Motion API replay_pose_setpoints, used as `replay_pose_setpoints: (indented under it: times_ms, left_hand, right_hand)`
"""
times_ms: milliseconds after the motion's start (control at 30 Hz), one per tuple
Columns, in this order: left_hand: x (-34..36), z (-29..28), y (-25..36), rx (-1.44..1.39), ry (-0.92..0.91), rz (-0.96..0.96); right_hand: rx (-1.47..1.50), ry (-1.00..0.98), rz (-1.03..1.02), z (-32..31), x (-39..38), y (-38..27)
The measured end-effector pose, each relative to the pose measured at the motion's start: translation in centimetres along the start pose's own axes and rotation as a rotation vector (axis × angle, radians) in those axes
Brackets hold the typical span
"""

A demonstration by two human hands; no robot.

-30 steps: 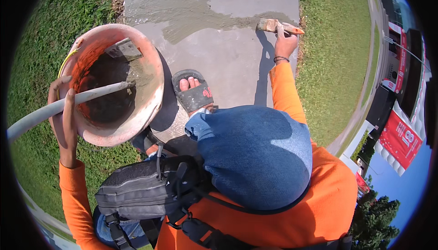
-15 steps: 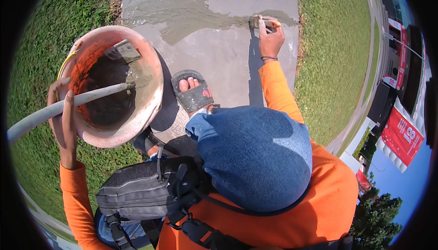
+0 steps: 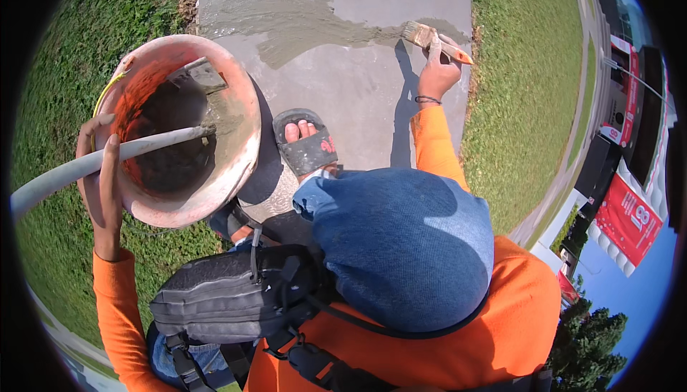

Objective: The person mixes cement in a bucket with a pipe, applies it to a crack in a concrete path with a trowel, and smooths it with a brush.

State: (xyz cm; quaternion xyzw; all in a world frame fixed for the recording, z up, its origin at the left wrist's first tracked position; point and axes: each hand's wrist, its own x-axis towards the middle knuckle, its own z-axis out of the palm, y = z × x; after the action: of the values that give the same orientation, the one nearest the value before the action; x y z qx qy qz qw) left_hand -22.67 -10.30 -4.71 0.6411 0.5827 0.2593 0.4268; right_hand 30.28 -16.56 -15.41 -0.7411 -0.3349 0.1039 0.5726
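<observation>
My right hand (image 3: 441, 73) is closed around the handle of a flat paintbrush (image 3: 421, 35), which has an orange tip. Its pale bristles point left, over the right end of a wet grey band of cement slurry (image 3: 300, 25) across the path; whether they touch is unclear. My left hand (image 3: 104, 177) grips the left rim of a whitish-orange bucket (image 3: 247, 159). A pale grey pipe (image 3: 154, 143) crosses that hand between thumb and fingers and reaches into the bucket. Dark grey slurry (image 3: 172, 166) lies inside, and a flat grey scraper-like plate (image 3: 205, 75) leans on the far inner wall.
The smooth concrete path (image 3: 365, 98) runs away from me, with grass (image 3: 526, 91) on both sides. My sandalled foot (image 3: 304, 138) stands on it beside the bucket. A black bag (image 3: 222, 295) hangs at my waist. Red banners (image 3: 630, 209) stand far off to the right.
My right hand has moved slightly right and nearer to me. The paintbrush has turned, so its broad side shows and its handle points right. My left hand keeps its hold on the bucket.
</observation>
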Motion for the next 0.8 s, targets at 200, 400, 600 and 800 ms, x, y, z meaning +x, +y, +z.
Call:
replay_pose_setpoints:
  times_ms: [200,400,600,800]
  left_hand:
    - [0.4,0.9,1.3,-0.056,-0.027,0.009]
    - [-0.2,1.5,1.6,-0.083,0.021,0.055]
    - [-0.7,1.6,2.0,-0.042,-0.022,-0.010]
    - [-0.9,2.0,1.0,-0.049,-0.005,0.034]
  right_hand:
    - [0.263,-0.480,0.156,5.7,-6.7,-6.0]
    - [0.204,-1.079,-0.095,14.2,-13.2,-10.6]
    - [-0.047,-1.173,-0.526,17.8,-16.9,-8.8]
    - [-0.048,-1.211,-0.446,17.9,-17.7,-8.4]
